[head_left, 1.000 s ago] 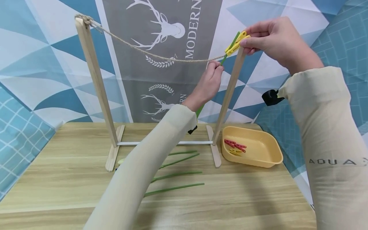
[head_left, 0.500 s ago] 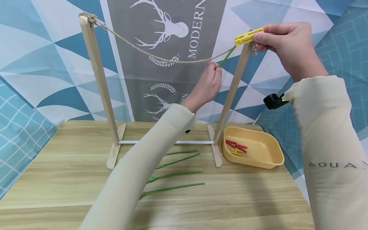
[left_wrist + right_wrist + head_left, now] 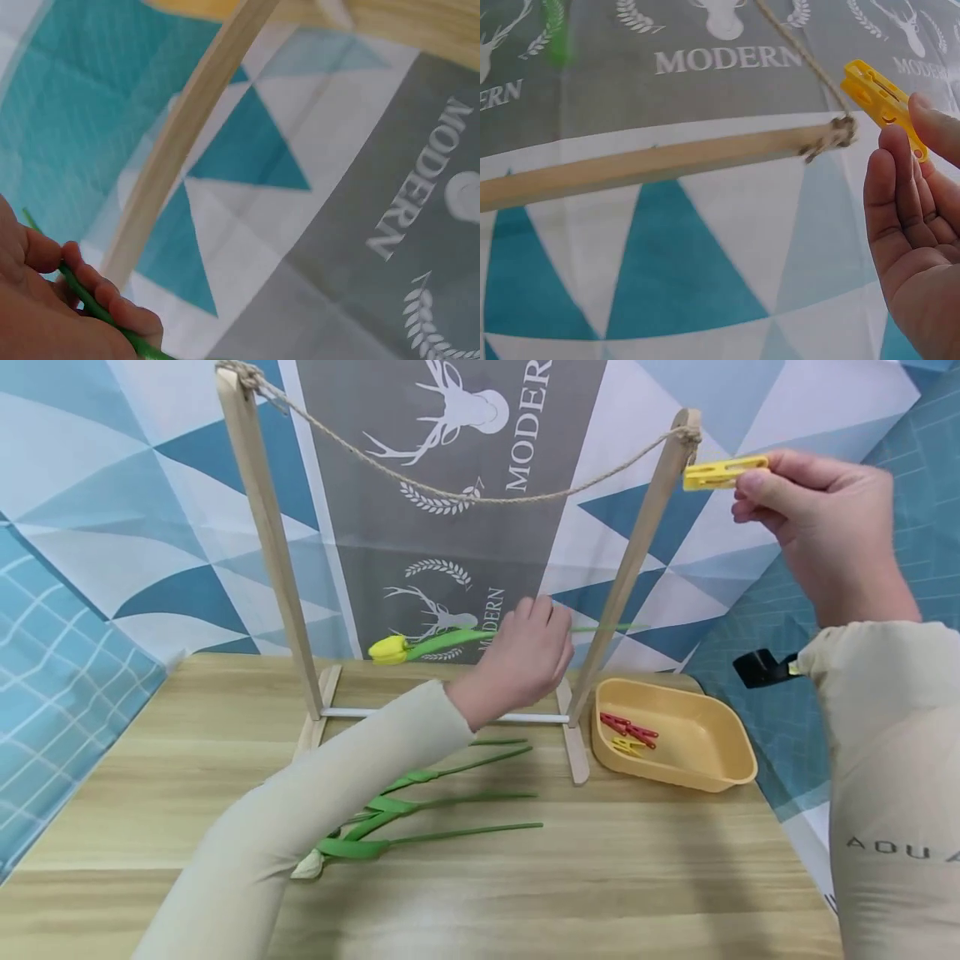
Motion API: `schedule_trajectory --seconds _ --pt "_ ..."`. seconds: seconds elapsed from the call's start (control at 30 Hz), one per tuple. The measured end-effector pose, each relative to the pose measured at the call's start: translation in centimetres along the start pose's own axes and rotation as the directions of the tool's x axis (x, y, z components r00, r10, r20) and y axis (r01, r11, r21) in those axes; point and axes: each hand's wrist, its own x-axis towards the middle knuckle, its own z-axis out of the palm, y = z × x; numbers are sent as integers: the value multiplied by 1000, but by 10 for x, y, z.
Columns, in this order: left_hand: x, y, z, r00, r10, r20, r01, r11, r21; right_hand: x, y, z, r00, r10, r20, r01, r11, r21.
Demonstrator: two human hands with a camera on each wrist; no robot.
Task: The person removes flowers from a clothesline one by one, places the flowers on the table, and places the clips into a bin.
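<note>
My left hand (image 3: 528, 647) grips the green stem of a yellow tulip (image 3: 390, 649), held level in front of the backdrop and below the rope. In the left wrist view the stem (image 3: 97, 309) passes through the curled fingers. At the upper right, my right hand (image 3: 832, 514) pinches a yellow clothespin (image 3: 723, 472) beside the top of the right post. The right wrist view shows that clothespin (image 3: 881, 105) between thumb and fingertips, close to the rope knot (image 3: 840, 133). The rope (image 3: 480, 497) sags between two wooden posts, with nothing hanging on it.
Several tulips with green stems (image 3: 465, 837) lie on the wooden table (image 3: 637, 877), partly under my left sleeve. A yellow-orange basin (image 3: 697, 735) at the right holds red clothespins (image 3: 630, 729) and yellow ones (image 3: 627, 746). A white rod (image 3: 442, 716) joins the stand's feet.
The tulip's stem has come away from the yellow clothespin and the rope. My left hand has lowered with the tulip, while my right hand has shifted right, still pinching the clothespin.
</note>
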Motion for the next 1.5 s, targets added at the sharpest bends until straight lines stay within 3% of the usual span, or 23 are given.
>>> schedule_trajectory --seconds 0.1,0.3,0.43,0.57,0.67,0.8,1.0,1.13,1.3,1.5 --pt "-23 2 4 1000 13 26 -15 997 75 -5 11 -9 1000 28 -5 -28 999 18" --pt "-66 7 9 997 -8 77 -1 994 111 -19 40 -33 988 155 -20 -155 988 22" --pt "-94 14 9 997 -26 78 18 994 111 -34 64 -59 964 260 -59 -266 957 -120" --pt "-117 23 7 997 -36 71 28 992 122 -56 92 -85 940 321 -116 -342 894 -289" --pt "-131 31 5 995 -59 85 48 990 130 -71 114 -99 929 355 -107 -370 893 -257" --pt "-150 40 4 991 -89 103 74 987 144 -86 136 -113 920 385 -65 -391 910 -136" --pt "-173 53 6 984 -119 134 98 983 156 -99 155 -128 887 458 -54 -461 879 -119" --pt "-190 62 6 962 -156 224 123 981 151 -104 171 -134 869 492 -55 -493 852 -174" --pt "-207 72 7 913 -194 359 152 978 144 -109 191 -145 846 529 -67 -529 817 -227" --pt "-222 80 8 870 -223 441 179 974 138 -110 210 -156 793 596 -128 -599 724 -342"
